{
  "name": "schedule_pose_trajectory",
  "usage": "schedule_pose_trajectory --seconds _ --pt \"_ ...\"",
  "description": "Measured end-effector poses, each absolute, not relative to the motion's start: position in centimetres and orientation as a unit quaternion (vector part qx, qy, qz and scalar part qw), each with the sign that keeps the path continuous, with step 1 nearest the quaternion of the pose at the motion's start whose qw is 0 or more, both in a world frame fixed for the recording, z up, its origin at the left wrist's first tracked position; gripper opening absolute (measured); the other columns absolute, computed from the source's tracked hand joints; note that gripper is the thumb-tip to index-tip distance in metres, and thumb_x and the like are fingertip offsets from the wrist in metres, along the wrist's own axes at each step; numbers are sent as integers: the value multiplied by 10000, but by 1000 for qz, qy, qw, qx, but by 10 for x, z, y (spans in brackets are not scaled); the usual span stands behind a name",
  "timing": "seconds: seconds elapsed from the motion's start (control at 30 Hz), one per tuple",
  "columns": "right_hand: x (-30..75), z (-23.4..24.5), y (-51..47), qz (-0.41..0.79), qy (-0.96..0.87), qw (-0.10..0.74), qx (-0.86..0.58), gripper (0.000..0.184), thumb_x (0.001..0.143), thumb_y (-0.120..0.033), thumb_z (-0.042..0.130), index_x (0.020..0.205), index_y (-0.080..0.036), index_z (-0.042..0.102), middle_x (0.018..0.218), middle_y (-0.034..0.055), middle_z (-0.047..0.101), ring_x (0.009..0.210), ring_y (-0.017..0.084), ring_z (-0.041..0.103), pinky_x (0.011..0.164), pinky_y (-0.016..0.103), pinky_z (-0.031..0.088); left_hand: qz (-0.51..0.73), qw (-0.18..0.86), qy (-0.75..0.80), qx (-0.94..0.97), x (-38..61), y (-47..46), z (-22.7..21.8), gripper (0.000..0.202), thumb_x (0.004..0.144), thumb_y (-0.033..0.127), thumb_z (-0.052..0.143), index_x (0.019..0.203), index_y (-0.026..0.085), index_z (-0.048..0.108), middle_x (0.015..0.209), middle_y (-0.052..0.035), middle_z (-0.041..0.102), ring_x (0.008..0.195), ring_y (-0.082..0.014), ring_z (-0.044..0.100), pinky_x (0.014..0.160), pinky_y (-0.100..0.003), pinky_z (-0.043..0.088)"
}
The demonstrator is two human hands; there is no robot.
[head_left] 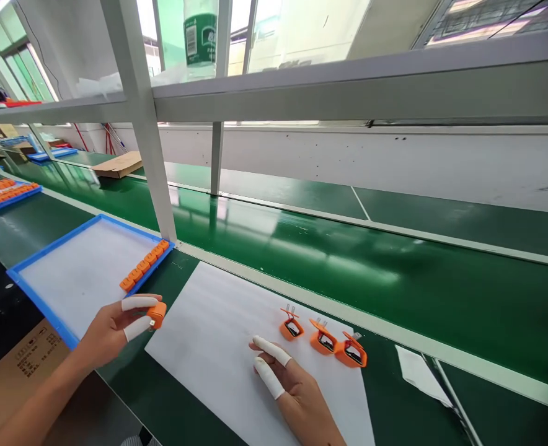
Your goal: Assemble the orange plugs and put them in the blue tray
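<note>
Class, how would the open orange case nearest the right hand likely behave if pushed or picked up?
The orange case is boxy, so it would probably slide across the white sheet rather than roll. It looks like moulded plastic, suggesting a stiff, light shell. Its pronged cap sits apart, apparently held by thin wires, so it might flop about.

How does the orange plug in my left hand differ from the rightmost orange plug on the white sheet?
The held orange plug is pinched in your left hand; the rightmost orange plug lies unheld on the white sheet.
The rightmost orange plug is open, its dark inside showing; the held orange plug looks closed from this side.
Both have orange casings.
</note>
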State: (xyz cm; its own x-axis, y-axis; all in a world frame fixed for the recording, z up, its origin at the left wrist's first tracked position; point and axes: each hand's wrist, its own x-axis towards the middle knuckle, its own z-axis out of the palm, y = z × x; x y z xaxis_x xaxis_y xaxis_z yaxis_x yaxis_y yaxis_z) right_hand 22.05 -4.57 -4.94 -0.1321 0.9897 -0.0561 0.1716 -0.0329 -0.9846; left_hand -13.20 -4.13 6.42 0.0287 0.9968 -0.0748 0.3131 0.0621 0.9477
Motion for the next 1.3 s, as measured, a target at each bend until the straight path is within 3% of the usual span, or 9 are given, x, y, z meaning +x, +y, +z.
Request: schedule_pose_trajectory --seconds 0.13,0.3,0.57,0.93,1.3 --pt "210 -29 -56 528 -590 402 -460 405 910 -432 617 1285 -280 615 1190 89 687 979 220 669 936 409 568 367 594 443 563 -64 -40 31 260 861 277 702 1103 187 724 1242 -111 688 1054 -277 677 915 -412 589" --pt "206 -19 -59 577 -575 409 -412 421 885 -367 673 1289 -273 602 1156 80 677 959 211 664 925 433 566 346 676 356 545 -8 -35 9 262 856 206 703 1116 177 722 1269 -115 671 1142 -286 647 983 -423 555" --pt "208 -23 -58 591 -543 420 -424 387 860 -313 687 1237 -247 629 1091 72 680 961 228 678 925 462 576 316 675 400 533 -2 -34 1 263 870 303 707 1114 217 755 1267 -74 708 1182 -283 651 1052 -415 520" --pt "202 -28 -60 532 -571 415 -468 460 815 -182 626 1272 -198 573 1047 74 708 876 206 683 843 432 600 315 668 404 539 4 -38 -7 263 861 277 715 1120 261 760 1347 -36 663 1205 -297 644 987 -401 578" --pt "212 -28 -61 573 -570 416 -417 537 891 -249 629 1406 -250 478 1159 69 670 997 209 662 949 454 564 320 626 423 572 8 -36 -10 239 891 304 678 1115 266 753 1312 -31 686 1208 -285 644 1009 -401 570"
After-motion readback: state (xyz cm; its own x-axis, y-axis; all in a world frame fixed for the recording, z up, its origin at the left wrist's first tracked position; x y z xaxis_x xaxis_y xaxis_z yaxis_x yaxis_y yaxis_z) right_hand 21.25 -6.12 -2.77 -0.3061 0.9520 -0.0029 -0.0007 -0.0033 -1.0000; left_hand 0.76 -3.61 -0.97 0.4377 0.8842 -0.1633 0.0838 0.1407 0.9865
